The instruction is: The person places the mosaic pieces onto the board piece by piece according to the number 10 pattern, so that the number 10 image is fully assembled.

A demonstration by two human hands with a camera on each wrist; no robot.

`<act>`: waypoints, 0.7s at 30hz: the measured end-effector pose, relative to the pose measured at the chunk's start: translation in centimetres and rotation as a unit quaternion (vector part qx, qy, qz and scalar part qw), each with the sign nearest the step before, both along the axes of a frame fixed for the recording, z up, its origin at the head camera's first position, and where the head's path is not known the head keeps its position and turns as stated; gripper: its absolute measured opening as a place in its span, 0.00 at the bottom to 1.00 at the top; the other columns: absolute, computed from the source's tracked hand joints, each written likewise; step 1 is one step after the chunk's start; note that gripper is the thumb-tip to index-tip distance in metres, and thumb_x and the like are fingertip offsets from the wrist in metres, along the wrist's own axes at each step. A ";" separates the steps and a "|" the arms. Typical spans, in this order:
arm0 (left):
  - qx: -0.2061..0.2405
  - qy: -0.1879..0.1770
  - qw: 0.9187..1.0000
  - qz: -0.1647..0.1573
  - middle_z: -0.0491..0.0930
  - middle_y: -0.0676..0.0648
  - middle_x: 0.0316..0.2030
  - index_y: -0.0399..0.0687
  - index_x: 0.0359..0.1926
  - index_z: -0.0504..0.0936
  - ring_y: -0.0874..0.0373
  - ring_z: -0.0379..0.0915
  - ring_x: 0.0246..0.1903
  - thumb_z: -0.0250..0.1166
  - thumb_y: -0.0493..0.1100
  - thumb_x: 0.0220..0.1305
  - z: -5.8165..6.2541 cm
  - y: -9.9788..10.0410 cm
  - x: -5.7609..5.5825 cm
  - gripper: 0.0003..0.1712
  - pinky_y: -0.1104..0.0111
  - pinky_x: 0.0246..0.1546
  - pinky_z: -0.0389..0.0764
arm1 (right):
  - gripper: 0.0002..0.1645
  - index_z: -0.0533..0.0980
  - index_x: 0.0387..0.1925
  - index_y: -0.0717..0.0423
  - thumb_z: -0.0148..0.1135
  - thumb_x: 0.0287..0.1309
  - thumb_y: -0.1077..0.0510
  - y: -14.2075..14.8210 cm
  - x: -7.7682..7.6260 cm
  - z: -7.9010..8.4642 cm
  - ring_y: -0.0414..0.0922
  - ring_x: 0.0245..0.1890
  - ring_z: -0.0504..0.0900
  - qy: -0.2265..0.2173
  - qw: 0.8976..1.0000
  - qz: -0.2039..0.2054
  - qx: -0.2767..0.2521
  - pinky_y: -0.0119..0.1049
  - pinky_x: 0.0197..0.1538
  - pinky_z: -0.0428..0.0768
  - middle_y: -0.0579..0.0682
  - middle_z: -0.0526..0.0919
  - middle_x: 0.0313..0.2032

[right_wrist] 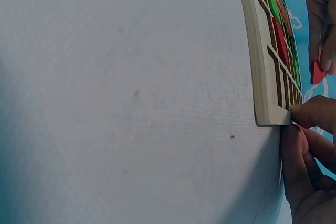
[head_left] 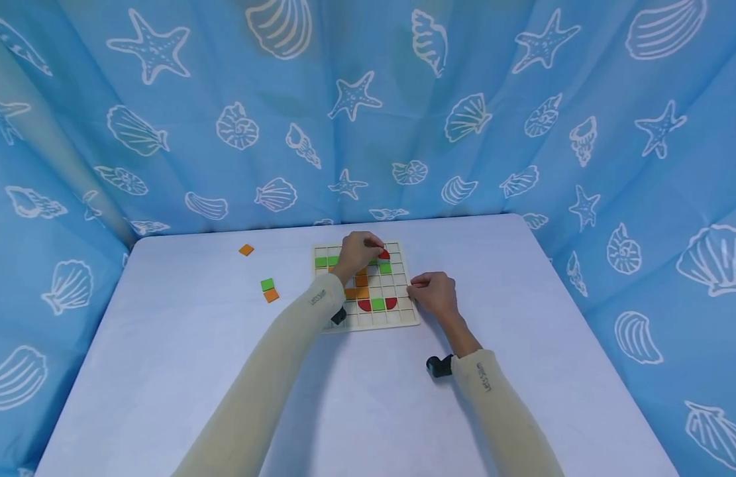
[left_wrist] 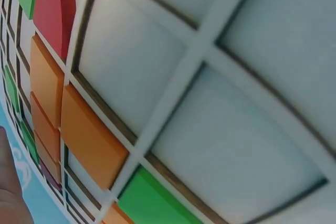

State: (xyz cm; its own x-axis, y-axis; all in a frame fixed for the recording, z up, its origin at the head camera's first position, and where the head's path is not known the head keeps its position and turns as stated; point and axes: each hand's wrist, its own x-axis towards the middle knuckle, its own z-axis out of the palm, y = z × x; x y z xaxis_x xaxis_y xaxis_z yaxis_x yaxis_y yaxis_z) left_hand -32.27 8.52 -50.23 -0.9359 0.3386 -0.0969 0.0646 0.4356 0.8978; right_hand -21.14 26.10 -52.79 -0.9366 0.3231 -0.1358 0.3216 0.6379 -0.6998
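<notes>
A wooden grid board [head_left: 394, 318] lies on the table, its square cells partly filled with orange, green and red tiles. Over its far part, my left hand [head_left: 356, 255] pinches a red tile [right_wrist: 317, 73] between thumb and fingers. Just right of those fingertips a red rounded tile [head_left: 385, 254] shows on the board. My right hand [head_left: 436, 291] grips the board's right edge, thumb above and a finger against the side in the right wrist view. Orange tiles [head_left: 362, 281] sit mid-board; a green tile [head_left: 377, 304] lies between two red ones nearer me. My left forearm hides the board's left part.
Left of the board, a loose green tile [head_left: 267, 284] touches an orange tile [head_left: 271, 295]. Another orange tile [head_left: 246, 250] lies farther back. A white cloth covers the table [head_left: 183, 371], and a blue shell-patterned curtain [head_left: 356, 152] hangs behind it.
</notes>
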 end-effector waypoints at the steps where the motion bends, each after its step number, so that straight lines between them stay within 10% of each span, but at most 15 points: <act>1: -0.001 -0.001 1.000 -0.001 0.81 0.49 0.39 0.47 0.39 0.86 0.56 0.74 0.41 0.65 0.38 0.65 0.0 0.1 0.0 0.04 0.67 0.47 0.77 | 0.12 0.84 0.39 0.57 0.69 0.55 0.55 0.0 0.0 0.0 0.46 0.35 0.81 0.000 1.000 0.000 -0.001 0.28 0.33 0.77 0.50 0.83 0.31; 14: -0.060 0.048 0.996 -0.039 0.83 0.48 0.40 0.43 0.38 0.88 0.54 0.75 0.43 0.65 0.35 0.64 -1.4 0.2 -0.6 0.06 0.63 0.48 0.78 | 0.11 0.84 0.38 0.57 0.70 0.55 0.55 -0.3 0.2 -0.1 0.46 0.34 0.80 -0.009 1.000 -0.003 -0.017 0.35 0.37 0.80 0.50 0.83 0.31; 21: -0.151 0.122 0.975 -0.112 0.79 0.48 0.44 0.43 0.44 0.87 0.54 0.74 0.48 0.63 0.33 0.65 -0.6 0.7 -0.8 0.10 0.63 0.54 0.75 | 0.11 0.83 0.39 0.58 0.69 0.56 0.55 0.0 0.3 0.3 0.46 0.35 0.81 -0.001 1.000 0.002 -0.016 0.37 0.39 0.81 0.50 0.83 0.31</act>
